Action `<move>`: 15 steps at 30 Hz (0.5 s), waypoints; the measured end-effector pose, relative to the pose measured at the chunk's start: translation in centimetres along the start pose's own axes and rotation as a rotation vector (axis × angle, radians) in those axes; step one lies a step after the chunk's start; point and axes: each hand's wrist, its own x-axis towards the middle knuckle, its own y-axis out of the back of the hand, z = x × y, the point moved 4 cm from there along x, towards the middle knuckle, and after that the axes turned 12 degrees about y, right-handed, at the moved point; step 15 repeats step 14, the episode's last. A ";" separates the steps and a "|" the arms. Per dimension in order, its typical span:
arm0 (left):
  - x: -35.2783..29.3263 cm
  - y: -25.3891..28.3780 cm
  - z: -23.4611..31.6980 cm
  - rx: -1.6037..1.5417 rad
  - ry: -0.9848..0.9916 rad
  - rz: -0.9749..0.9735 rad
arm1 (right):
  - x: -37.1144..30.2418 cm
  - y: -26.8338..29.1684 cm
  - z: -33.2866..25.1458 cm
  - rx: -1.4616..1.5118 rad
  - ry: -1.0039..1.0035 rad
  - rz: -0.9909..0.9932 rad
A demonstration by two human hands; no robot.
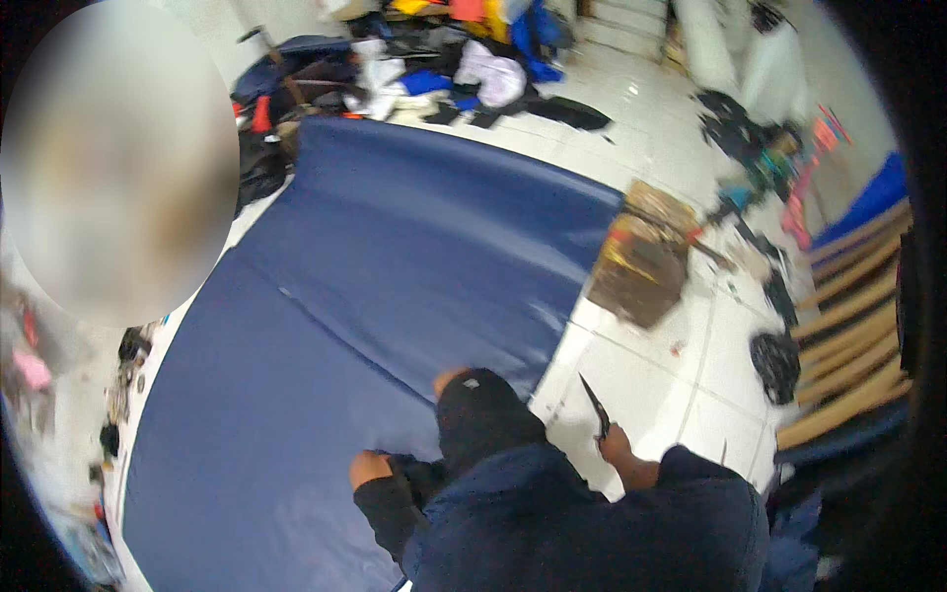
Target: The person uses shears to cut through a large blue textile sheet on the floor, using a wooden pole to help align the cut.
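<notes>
My right hand (pixel 615 444) is closed around the handle of long black scissors (pixel 592 398), whose pointed blades aim up and left above the white floor tiles. A bare forearm leads from it to a navy sleeve. A large dark blue sheet (pixel 286 365) with a smooth, shiny surface lies over the floor ahead and to the left. One long crease runs across it, and its far edge is raised. My bent legs in black cloth rest at the sheet's near right part, bare skin showing at two rounded ends. I make out no left hand.
A worn brown block (pixel 641 266) stands by the sheet's right edge. Heaped clothes and fabric scraps (pixel 464 79) lie at the far end. Wooden slats (pixel 848 326) and a black plastic bundle (pixel 775 367) are on the right. Small scraps line the left side; an oval blur hides the upper left.
</notes>
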 end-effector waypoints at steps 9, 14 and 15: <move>-12.1 1.7 -30.0 -0.229 0.566 -0.234 | 2.7 -4.6 0.1 -0.474 0.211 -0.229; -5.9 7.1 -18.4 -0.602 0.481 -0.087 | 7.1 -0.8 -10.1 -0.496 0.384 -0.195; -5.9 7.1 -18.4 -0.602 0.481 -0.087 | 7.1 -0.8 -10.1 -0.496 0.384 -0.195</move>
